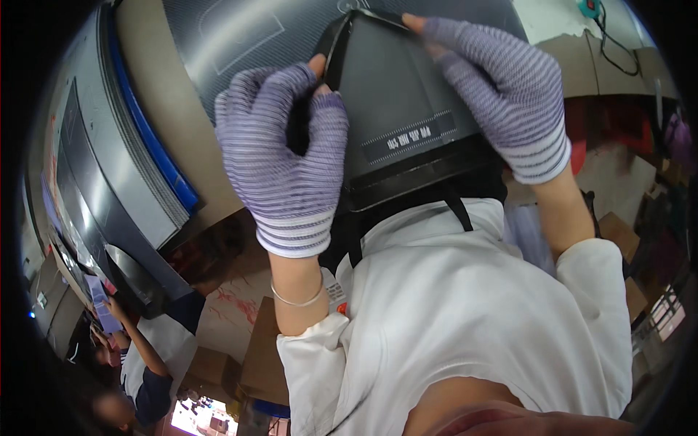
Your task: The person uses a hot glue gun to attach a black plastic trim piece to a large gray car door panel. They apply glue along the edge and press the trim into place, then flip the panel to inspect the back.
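Note:
In front of me lies a dark grey, flat piece (pixel 392 94) with black edging, a pointed far end and a stitched-looking label panel near its close edge. It looks like a cover or bag, though its exact kind is unclear. My left hand (pixel 283 145), in a purple-and-white striped fingerless-tip glove, pinches the black strip along its left slanted edge. My right hand (pixel 505 98), gloved alike, has thumb and index finger closed at the right slanted edge near the tip. The undersides of the fingers are partly hidden.
Under the piece lies a dark textured sheet (pixel 247 36) with pale outlines. Left of it stand a table with stacked grey sheets (pixel 134 138) and a blue edge (pixel 149 138). A co-worker (pixel 156 349) handles a purple strip there. A green device (pixel 590 7) with a black cable is far right.

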Tool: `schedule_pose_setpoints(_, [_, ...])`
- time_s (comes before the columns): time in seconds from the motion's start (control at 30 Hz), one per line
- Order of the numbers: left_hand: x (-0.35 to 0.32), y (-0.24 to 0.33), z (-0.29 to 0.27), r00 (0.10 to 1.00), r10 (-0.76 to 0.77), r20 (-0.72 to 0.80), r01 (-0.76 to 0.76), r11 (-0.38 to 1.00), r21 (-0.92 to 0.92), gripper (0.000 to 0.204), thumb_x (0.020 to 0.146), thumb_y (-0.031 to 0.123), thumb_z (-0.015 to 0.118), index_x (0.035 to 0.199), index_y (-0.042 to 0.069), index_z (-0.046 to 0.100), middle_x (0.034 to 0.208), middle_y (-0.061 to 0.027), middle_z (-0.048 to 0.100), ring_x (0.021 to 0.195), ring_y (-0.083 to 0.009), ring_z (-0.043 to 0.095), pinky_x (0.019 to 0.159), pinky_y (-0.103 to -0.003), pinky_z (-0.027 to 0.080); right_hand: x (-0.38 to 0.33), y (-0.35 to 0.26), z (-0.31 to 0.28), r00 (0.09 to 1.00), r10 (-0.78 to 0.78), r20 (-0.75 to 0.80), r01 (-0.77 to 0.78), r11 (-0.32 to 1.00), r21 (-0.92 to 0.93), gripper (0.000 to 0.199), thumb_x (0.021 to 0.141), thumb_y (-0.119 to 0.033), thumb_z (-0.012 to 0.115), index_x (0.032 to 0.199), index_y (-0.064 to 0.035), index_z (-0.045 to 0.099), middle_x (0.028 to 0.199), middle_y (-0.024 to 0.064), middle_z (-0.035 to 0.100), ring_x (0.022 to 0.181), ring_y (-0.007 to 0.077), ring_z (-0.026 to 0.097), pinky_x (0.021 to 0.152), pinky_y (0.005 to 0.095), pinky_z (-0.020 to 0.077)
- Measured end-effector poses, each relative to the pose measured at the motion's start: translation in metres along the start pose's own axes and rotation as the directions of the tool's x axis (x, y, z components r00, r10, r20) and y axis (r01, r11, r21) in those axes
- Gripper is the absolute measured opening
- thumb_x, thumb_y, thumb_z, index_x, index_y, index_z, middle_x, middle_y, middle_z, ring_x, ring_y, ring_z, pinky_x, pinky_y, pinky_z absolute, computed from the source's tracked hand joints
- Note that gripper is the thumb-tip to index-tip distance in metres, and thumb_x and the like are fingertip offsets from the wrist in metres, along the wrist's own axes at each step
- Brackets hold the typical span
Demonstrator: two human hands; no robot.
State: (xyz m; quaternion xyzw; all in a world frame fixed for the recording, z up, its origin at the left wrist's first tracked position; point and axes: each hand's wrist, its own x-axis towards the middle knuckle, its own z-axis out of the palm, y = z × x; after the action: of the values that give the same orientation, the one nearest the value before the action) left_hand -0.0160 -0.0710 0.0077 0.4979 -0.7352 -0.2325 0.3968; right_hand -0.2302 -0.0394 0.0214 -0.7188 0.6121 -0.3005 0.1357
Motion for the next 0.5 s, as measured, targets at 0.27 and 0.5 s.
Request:
schedule_pose_setpoints(0.27, [0.011,0.017,0.003,0.997,-0.032,0.065,0.023,0.991,0.131,0.023,0.074,0.003,0.064,0.096,0.004,0.07,0.085,-0.0104,0.057,0.08,-0.0265,0.052,0.072,-0.038,0.046,0.02,-0.006,-0.005,0.995,-0.088,0.038,0.092,0.988,-0.125,0.03,0.087,-0.011,0.066,0.115,-0.0143,0.072,0.076,0.0105,0.06,0.067,0.0238,0.06,0.064,0.0324,0.0504])
schedule_pose_setpoints(0.5, [0.015,0.015,0.014,0.997,-0.051,0.052,0.047,0.996,0.073,0.03,0.068,-0.002,0.064,0.098,0.004,0.07,0.083,-0.0105,0.054,0.076,-0.0251,0.049,0.072,-0.038,0.042,0.031,-0.008,0.001,0.997,-0.043,0.059,0.048,0.995,-0.088,0.037,0.08,-0.007,0.067,0.115,-0.0144,0.072,0.072,0.0095,0.052,0.063,0.0249,0.055,0.06,0.0339,0.0472])
